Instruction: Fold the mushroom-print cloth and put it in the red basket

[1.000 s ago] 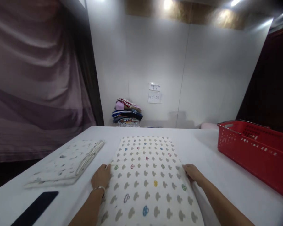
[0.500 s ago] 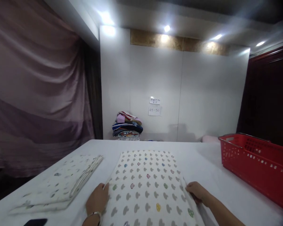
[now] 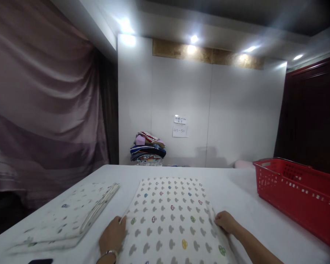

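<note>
On the white table [image 3: 240, 198] I've got a long cream cloth [image 3: 176, 222] lying front and centre, largely flat, my left hand [image 3: 112, 235] pinching its left edge, my right hand [image 3: 227, 222] pinching the right, and rows of grey mushroom shapes [image 3: 172, 244] running over it (a yellow one [image 3: 184, 244] pops!).

Pale wall [image 3: 236, 110], 12 o'clock from the wearer: two white paper signs, one above the other. Lower sheet [image 3: 180, 134]: "45-50" in dark figures, one line, looks handwritten, set toward the sheet's 9 o'clock edge. Upper sheet [image 3: 179, 120], at 12 o'clock of the lower: two rows of dark characters, second row shorter and centred beneath the first; too small and blurred to read.
</note>
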The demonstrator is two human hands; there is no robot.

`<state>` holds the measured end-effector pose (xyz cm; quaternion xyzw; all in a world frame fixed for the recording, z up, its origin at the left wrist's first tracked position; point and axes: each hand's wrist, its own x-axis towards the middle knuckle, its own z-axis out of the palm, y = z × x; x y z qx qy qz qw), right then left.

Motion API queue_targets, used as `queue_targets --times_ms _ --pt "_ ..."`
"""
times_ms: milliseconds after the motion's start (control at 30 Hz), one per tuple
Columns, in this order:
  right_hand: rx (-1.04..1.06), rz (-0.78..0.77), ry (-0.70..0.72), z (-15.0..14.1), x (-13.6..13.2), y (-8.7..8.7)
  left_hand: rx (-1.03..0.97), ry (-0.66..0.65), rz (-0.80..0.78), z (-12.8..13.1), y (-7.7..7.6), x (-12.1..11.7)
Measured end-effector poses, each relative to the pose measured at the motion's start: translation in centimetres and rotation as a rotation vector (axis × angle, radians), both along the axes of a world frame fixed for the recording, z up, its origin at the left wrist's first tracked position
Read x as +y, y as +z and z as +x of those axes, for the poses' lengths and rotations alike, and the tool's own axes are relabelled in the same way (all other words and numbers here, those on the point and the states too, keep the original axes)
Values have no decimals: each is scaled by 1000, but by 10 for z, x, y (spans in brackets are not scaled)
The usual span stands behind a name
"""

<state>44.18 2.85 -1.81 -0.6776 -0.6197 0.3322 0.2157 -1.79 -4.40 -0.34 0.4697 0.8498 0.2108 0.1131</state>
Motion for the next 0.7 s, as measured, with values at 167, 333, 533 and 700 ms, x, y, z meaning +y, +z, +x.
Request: queue_targets --times_ms 167,333,533,700 --pt "10 -62 -47 -4 -5 7 -3 4 2 -1 -1 0" --pt "72 -87 -63 -2 -11 10 -4 -10 -9 0 0 -1" --pt "176 -48 -100 3 -8 2 14 -5 1 -1 -2 0" --pt "198 26 -115 10 2 -12 -23 -1 5 -2 -1 1"
